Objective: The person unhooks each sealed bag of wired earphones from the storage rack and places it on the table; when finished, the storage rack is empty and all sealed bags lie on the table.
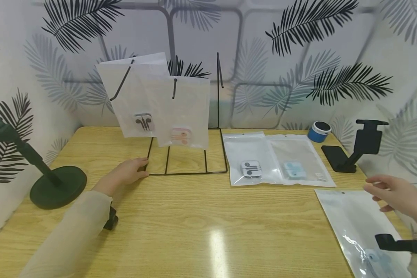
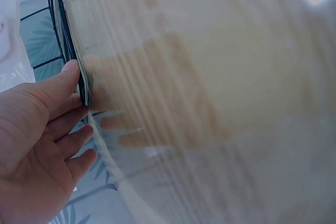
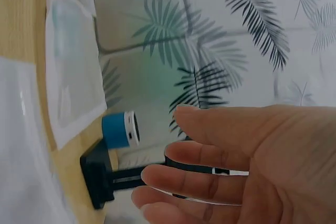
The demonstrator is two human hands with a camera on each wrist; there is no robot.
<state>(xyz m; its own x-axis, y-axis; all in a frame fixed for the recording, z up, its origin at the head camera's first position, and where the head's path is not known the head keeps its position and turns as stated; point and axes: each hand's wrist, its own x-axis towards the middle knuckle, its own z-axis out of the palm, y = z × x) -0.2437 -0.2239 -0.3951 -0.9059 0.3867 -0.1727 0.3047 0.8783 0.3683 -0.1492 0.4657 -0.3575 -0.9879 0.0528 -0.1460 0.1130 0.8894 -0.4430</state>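
A black wire rack stands at the back of the table, and white zip bags with earphones hang from its hooks. In the head view one hanging bag holds black earphones and another bag a pink set. My left hand pinches the front left corner of the rack's base between thumb and fingers; the left wrist view shows the hand at the black wire. Above a flat bag with a light-blue set, my right hand hovers with loosely bent fingers, holding nothing.
Two more bags lie right of the rack, one with dark earphones, one with a light-blue set. A blue round speaker and a black phone stand stand behind the right hand. A dark green lamp base is at left.
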